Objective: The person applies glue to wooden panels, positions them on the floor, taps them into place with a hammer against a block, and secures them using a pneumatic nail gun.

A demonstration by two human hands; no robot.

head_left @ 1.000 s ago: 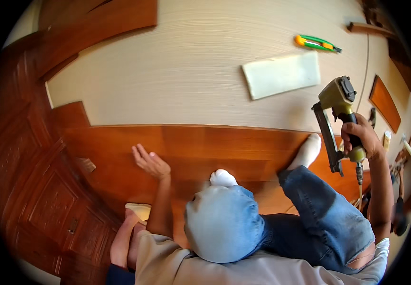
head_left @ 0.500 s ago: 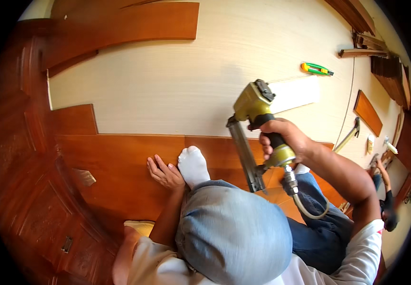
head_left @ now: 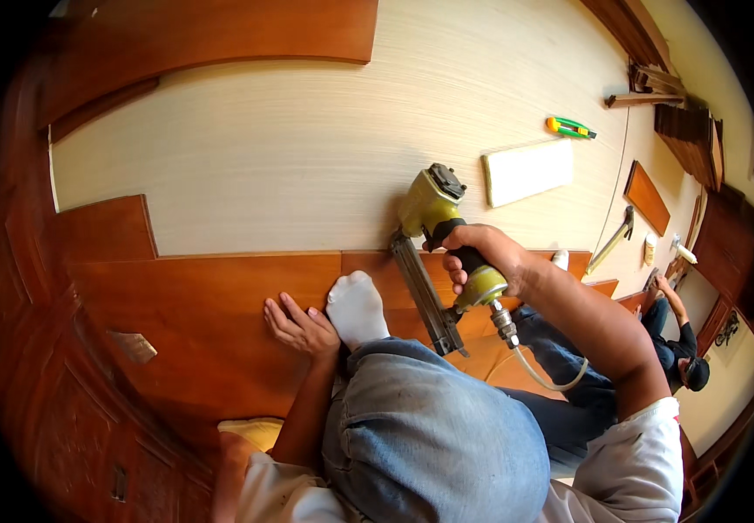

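My right hand (head_left: 492, 253) is wrapped round the black grip of an olive-yellow pneumatic nail gun (head_left: 426, 207). Its long dark magazine slants down toward my raised knee, above the boards, and a pale air hose (head_left: 544, 382) curves away from the metal coupling. Fingers spread, my left hand (head_left: 304, 328) lies flat on a reddish-brown wooden floorboard (head_left: 211, 283), close beside my white-socked foot (head_left: 357, 307). Whether the gun's tip touches a board, I cannot tell.
Beyond the boards lie a white rectangular block (head_left: 529, 173), a green-yellow utility knife (head_left: 571, 128) and a hammer (head_left: 608, 246). Loose planks (head_left: 220, 35) rest at the far left; more are stacked (head_left: 689, 144) at right. Another person (head_left: 675, 349) crouches there. Carved wooden panelling (head_left: 54, 410) stands left.
The nail gun in my right hand has moved left and slightly lower, uncovering more of the white block. My left hand stays on the board. The view has shifted, showing more of the other person.
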